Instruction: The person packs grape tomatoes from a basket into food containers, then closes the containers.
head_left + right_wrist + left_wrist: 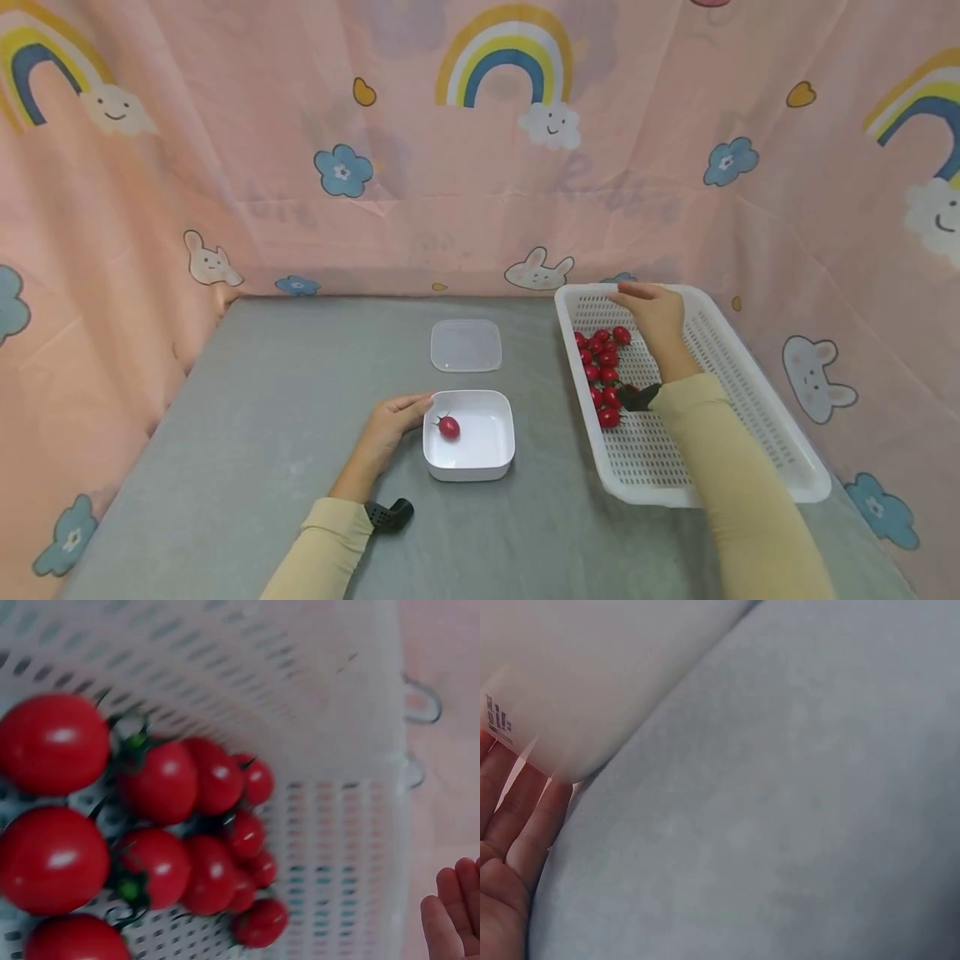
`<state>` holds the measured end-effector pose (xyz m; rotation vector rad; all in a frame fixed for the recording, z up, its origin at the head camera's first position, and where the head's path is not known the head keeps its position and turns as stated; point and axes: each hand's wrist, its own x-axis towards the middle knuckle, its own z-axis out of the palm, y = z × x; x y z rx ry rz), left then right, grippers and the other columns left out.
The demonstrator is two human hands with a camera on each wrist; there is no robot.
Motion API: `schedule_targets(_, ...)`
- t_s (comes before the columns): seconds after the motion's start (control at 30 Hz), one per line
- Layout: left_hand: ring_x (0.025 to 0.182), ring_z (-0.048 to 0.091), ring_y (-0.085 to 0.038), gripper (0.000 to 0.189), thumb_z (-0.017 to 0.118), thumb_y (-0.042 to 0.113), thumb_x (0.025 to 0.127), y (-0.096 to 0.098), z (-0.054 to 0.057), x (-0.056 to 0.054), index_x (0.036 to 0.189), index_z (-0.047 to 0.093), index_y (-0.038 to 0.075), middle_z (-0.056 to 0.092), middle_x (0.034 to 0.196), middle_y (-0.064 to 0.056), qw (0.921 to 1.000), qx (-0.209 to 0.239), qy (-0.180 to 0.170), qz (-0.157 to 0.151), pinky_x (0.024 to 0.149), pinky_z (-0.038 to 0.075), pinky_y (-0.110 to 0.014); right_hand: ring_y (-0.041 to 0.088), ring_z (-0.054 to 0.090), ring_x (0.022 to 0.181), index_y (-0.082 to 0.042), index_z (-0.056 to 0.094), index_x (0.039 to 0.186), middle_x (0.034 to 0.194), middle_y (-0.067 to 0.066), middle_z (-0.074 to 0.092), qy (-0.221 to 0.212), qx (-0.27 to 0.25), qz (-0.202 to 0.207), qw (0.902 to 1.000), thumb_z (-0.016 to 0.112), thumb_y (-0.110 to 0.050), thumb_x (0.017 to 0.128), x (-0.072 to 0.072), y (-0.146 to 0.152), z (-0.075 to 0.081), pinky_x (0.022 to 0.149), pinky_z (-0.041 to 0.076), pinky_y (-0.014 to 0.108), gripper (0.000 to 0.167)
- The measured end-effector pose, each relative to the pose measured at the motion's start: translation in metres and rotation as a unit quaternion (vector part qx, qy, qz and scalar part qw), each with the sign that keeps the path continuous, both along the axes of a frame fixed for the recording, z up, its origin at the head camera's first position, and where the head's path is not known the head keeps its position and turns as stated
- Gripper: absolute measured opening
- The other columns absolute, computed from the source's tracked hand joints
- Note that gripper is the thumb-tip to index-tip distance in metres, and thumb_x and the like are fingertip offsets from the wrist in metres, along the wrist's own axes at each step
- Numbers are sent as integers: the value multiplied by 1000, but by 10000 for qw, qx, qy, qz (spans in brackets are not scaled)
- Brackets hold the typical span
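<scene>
My left hand [385, 433] rests against the left side of a small white square box [487, 433], its fingertips touching the outer wall. One cherry tomato [449, 427] with a green stem lies inside that box. In the left wrist view, the fingers [531, 832] stretch along the box's pale wall [592, 682]. Over the far part of a white perforated basket [645, 467], my right hand [658, 321] hovers with extended fingers and no tomato visible in it. Several red cherry tomatoes [608, 373] lie along the basket's left side; the right wrist view shows these tomatoes [157, 780] close up.
A translucent lid [466, 346] lies flat on the grey table [300, 375] behind the box. Pink patterned cloth [420, 225] rises at the back and sides. Dark wrist-worn devices [390, 516] sit at both cuffs.
</scene>
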<state>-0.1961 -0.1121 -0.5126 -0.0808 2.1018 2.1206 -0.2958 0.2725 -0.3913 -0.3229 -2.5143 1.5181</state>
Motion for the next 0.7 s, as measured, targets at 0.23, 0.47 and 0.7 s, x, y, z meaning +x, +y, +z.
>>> schedule_targets(0.23,95,70,-6,33,70,19,92,0,-2,0,116,71,-3,73,118,-14,9999,-106,36,44,89,55,-26,31,44,141,-3,59,136,143,17,56,-311,-75,-277,9991,67,-28,95,-6,15,-23,119,32,47,49)
schedule_targets(0.47,94,70,-6,33,70,19,92,1,0,0,117,71,-3,72,118,-14,10000,-67,-13,66,89,55,-26,33,45,140,-3,58,137,143,17,56,-604,-92,-451,9971,66,-31,95,-8,26,-39,118,34,48,51)
schedule_targets(0.7,95,70,-5,33,70,18,92,-1,0,-1,117,71,-4,72,119,-14,10000,-2,-38,48,92,55,-27,36,46,138,-1,58,137,145,19,54,-867,64,-528,9948,66,-26,95,-11,30,-48,116,35,49,49)
